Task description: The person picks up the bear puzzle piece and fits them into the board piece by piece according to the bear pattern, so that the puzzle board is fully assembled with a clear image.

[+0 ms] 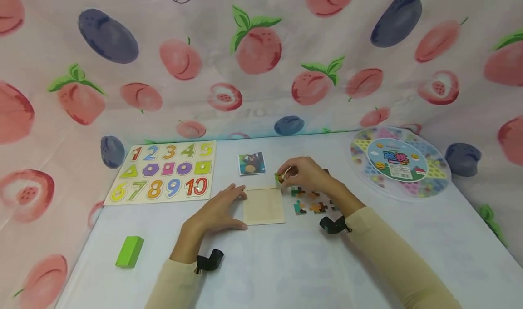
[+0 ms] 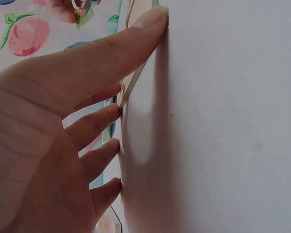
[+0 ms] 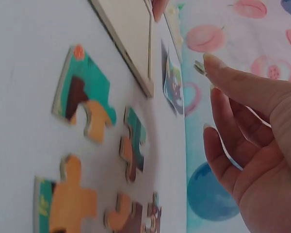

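Toward the far edge of the desk [image 1: 278, 268], right hand [image 1: 309, 172] pinches jigsaw piece [image 1: 279, 178]; left hand [image 1: 216, 211], spread, touches wooden tray [image 1: 264, 206]. Loose bracing could cause tray skid.

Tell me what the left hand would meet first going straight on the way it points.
Most likely the wooden tray; its left edge lies beside the left hand, though exact contact is unclear.

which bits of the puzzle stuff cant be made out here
- Held piece: its picture, mostly covered by the right hand, head view.
- Loose pieces: some partly hidden behind the same hand, head view.
- Wooden tray: mostly hidden by the left hand, left wrist view.
- Bottom-left piece: cut off by the bottom edge, right wrist view.
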Demonstrator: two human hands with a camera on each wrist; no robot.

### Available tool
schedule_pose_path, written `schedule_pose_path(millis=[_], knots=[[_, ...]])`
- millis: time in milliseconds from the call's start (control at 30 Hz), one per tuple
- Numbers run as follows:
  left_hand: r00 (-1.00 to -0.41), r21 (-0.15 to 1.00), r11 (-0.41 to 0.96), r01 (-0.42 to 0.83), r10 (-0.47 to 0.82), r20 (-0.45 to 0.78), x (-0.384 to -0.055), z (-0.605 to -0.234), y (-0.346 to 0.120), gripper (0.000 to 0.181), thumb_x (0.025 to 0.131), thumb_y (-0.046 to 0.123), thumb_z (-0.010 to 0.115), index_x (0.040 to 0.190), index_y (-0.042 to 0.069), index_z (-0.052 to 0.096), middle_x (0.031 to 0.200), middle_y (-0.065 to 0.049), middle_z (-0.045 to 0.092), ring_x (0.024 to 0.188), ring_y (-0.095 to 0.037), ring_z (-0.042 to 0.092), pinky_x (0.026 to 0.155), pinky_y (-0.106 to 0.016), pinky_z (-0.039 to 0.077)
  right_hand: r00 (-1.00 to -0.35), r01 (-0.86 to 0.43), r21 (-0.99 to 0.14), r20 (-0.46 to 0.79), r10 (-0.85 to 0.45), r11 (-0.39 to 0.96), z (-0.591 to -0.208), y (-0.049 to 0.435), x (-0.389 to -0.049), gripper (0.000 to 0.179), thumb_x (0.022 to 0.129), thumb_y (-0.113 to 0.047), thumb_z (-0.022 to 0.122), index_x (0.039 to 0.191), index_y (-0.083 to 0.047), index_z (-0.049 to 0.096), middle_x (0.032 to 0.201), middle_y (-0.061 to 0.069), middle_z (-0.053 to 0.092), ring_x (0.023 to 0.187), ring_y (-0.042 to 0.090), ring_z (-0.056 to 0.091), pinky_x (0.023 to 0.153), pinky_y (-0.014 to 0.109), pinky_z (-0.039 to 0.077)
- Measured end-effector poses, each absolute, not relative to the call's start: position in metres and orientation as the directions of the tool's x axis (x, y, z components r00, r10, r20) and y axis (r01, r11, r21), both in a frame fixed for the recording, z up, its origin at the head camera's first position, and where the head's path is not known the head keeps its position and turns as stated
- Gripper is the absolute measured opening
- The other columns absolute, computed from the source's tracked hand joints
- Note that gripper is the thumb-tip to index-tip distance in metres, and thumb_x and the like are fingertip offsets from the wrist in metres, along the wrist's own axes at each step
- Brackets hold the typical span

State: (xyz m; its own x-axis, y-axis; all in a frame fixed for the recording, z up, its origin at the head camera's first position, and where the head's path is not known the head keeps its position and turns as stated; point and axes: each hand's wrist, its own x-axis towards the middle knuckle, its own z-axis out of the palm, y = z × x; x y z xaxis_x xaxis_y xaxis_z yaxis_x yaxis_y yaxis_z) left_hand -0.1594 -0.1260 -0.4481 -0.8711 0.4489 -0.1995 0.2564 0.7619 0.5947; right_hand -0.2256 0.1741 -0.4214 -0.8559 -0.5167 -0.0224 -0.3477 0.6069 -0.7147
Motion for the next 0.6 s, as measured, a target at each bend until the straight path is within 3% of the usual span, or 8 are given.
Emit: schedule_pose_path(millis=[600], knots=[[-0.878, 0.599, 0.766, 0.236, 0.432, -0.207, -0.160, -0.449, -0.128, 0.078, 0.070, 0.037, 0.094, 0.139, 0.020, 0.059, 0.165, 0.000, 0.041, 0.161, -0.026, 0.021, 0.131, -0.054, 0.022, -0.830, -0.368, -0.744, -0.008, -0.557, 0.558, -0.441, 0.135, -0.217, 0.027, 0.082, -0.016, 0.085, 0.107, -0.013, 0.078, 0.109, 0.004, 0.077, 0.087, 0.009, 0.072, 0.076, 0.020, 0.060]])
